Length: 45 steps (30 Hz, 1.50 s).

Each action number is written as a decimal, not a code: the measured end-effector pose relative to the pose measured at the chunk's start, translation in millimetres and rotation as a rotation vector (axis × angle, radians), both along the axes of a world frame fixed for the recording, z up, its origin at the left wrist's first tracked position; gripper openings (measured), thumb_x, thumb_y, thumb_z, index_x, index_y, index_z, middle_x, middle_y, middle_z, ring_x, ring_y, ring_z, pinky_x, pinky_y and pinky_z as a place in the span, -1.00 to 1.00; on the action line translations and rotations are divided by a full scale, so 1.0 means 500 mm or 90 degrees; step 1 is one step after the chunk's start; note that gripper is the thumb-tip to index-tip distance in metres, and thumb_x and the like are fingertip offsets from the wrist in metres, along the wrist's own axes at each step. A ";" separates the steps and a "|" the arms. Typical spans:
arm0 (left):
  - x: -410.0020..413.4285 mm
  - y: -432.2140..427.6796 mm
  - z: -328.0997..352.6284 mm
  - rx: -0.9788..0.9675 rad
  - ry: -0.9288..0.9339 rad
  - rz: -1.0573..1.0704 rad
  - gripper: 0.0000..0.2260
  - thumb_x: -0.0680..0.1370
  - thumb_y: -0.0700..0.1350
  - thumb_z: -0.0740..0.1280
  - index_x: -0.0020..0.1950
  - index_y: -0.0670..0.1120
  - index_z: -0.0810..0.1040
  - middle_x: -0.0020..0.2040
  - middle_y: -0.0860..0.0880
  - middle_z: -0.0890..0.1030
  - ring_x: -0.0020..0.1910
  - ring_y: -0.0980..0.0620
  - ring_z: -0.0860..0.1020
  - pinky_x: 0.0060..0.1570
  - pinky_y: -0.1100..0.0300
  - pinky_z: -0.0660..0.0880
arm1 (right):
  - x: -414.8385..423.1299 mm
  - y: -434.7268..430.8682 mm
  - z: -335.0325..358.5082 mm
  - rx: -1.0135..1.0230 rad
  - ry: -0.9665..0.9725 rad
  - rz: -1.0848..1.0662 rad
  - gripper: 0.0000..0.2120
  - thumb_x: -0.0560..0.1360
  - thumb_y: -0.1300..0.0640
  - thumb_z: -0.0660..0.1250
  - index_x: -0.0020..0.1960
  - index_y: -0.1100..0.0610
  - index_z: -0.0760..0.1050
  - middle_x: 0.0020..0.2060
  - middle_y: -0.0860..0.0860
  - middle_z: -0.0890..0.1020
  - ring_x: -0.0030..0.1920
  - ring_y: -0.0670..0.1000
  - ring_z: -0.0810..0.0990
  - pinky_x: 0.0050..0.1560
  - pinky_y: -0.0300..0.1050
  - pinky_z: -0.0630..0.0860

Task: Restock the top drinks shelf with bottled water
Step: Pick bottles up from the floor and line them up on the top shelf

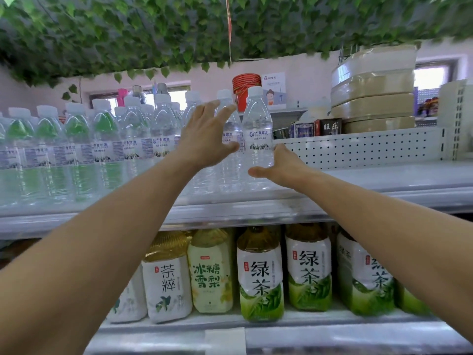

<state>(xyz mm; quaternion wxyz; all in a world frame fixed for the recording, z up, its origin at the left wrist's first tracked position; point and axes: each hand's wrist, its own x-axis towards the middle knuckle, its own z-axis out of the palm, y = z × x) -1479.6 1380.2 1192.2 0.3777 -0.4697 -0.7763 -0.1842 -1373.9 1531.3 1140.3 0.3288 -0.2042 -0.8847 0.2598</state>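
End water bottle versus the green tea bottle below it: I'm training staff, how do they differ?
The water bottle is clear and slim with a narrow label band; the green tea bottle is broader, amber at the top, its label covering most of it. The right hand is at the water bottle's base; no hand touches the green tea bottle. Both stand upright, labels outward.

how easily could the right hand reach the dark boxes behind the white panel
Likely yes once it lets go: the right hand is round a water bottle, and only the low panel stands before the boxes.
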 end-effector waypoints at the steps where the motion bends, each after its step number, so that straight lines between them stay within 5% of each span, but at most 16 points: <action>1: 0.009 -0.012 -0.015 0.024 0.012 -0.021 -0.31 0.51 0.06 0.42 0.57 0.01 0.19 0.54 -0.11 0.23 0.51 -0.14 0.15 0.48 -0.09 0.19 | 0.013 -0.008 -0.008 0.028 0.016 -0.014 -0.23 0.47 -0.13 0.44 0.48 0.21 0.18 0.38 0.10 0.41 0.35 0.12 0.41 0.18 -0.04 0.39; 7: 0.104 -0.093 -0.183 0.161 0.062 -0.070 -0.51 0.52 0.04 0.36 0.43 -0.04 0.42 0.32 -0.09 0.46 0.32 -0.14 0.37 0.18 -0.05 0.40 | 0.139 -0.104 -0.114 0.357 0.160 -0.124 -0.49 0.56 -0.01 0.31 0.45 0.10 0.29 0.34 0.06 0.43 0.32 0.08 0.40 0.22 0.06 0.44; 15: 0.242 -0.134 -0.429 0.054 -0.003 -0.105 -0.52 0.53 0.01 0.38 0.41 -0.08 0.42 0.20 -0.09 0.52 0.10 -0.10 0.53 -0.13 0.08 0.47 | 0.344 -0.119 -0.336 0.397 0.051 -0.167 -0.56 0.46 0.11 0.40 0.29 0.21 0.46 0.08 0.17 0.57 0.05 0.22 0.56 -0.07 0.10 0.53; 20: 0.322 -0.096 -0.547 -0.085 -0.075 -0.106 -0.52 0.56 0.03 0.35 0.45 -0.02 0.38 0.24 -0.05 0.51 0.18 -0.09 0.51 -0.12 0.07 0.47 | 0.467 -0.084 -0.450 0.330 -0.129 -0.181 -0.49 0.52 0.03 0.34 0.43 0.12 0.34 0.21 0.13 0.48 0.17 0.21 0.48 -0.03 0.07 0.45; 24: 0.398 -0.045 -0.619 -0.167 -0.132 -0.120 -0.53 0.59 0.05 0.31 0.50 0.09 0.33 0.22 -0.05 0.49 0.11 -0.12 0.54 -0.29 0.10 0.38 | 0.573 -0.038 -0.509 0.294 -0.233 -0.181 -0.47 0.59 -0.03 0.24 0.51 0.00 0.22 0.29 0.09 0.42 0.21 0.20 0.47 -0.19 -0.02 0.37; 32: 0.706 0.100 -0.926 -0.369 -0.360 -0.147 -0.48 0.60 0.10 0.28 0.54 0.19 0.23 0.24 -0.02 0.55 0.13 -0.15 0.57 -0.12 -0.03 0.55 | 0.936 0.108 -0.766 0.094 -0.435 -0.146 -0.42 0.61 -0.03 0.21 0.57 -0.03 0.11 0.37 0.11 0.39 0.35 0.19 0.41 -0.03 0.07 0.44; 45: 1.053 0.155 -1.556 -0.694 -0.791 -0.046 -0.62 0.61 0.14 0.24 0.42 0.17 0.39 0.19 0.11 0.60 0.22 0.04 0.55 0.19 0.14 0.46 | 1.227 0.209 -1.413 -0.374 -0.662 -0.091 -0.66 0.60 0.05 0.25 0.35 0.08 0.44 0.24 0.10 0.56 0.19 0.17 0.57 0.17 0.01 0.49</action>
